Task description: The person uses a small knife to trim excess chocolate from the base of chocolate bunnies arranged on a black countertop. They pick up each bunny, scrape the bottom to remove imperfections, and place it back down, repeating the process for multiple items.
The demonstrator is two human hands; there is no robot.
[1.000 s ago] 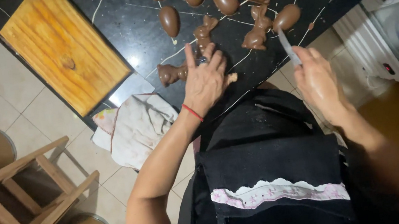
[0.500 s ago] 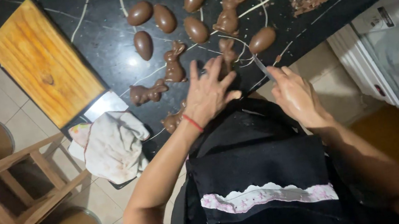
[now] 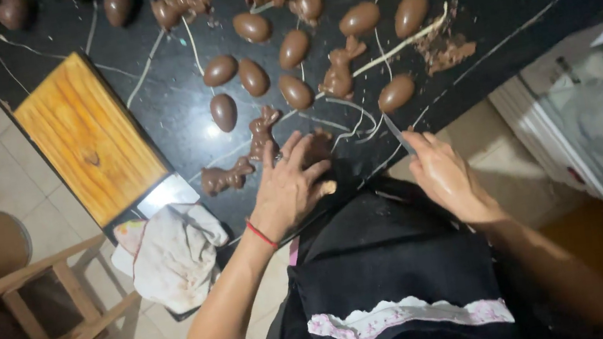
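Pressing hand: left hand [image 3: 290, 187], fingers spread flat over a chocolate figure [image 3: 318, 145] at the counter [image 3: 152, 128] edge.
Right hand [image 3: 441, 168]: clenched around a knife [image 3: 396, 133].
Beyond: chocolate eggs [image 3: 295, 91], rabbit figure [image 3: 262, 131], scraps [image 3: 447, 52].
Left: wooden board [image 3: 86, 138], cloth [image 3: 174, 252].

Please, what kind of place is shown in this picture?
Probably a home kitchen used for sweet-making: a black stone counter covered with brown chocolate eggs, a wooden cutting board, and a crumpled white cloth.
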